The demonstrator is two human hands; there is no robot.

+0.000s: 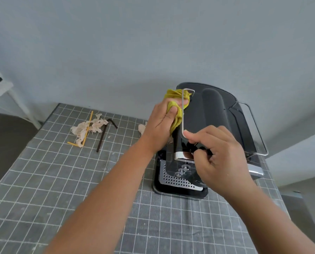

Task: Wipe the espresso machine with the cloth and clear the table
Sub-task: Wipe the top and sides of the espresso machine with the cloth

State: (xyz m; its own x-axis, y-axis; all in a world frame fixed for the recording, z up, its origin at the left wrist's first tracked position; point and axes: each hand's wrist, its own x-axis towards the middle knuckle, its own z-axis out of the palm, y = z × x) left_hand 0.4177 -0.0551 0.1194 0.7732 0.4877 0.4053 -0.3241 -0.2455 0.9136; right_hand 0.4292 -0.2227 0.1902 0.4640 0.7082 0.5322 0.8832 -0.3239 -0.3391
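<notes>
Grey gridded table [61, 180] against plain wall. Espresso machine [213, 125] at far right — wiping judged under way: yellow cloth [176, 107] gripped in left hand [160, 123], pressed to machine's left side. Chrome rail [183, 110] pinched by right hand [220, 158]. Clearing not begun — crumpled tissue [87, 128], yellow straw [87, 129], dark straw [103, 134] left at far left.

We see a worktop [43, 189] under a grey checked tablecloth; on it stand the black espresso machine [213, 114], crumpled tissue [88, 128], a yellow straw [87, 129] and a black straw [102, 136].

Both forearms are bare, with no sleeves, gloves or jewellery showing.
</notes>
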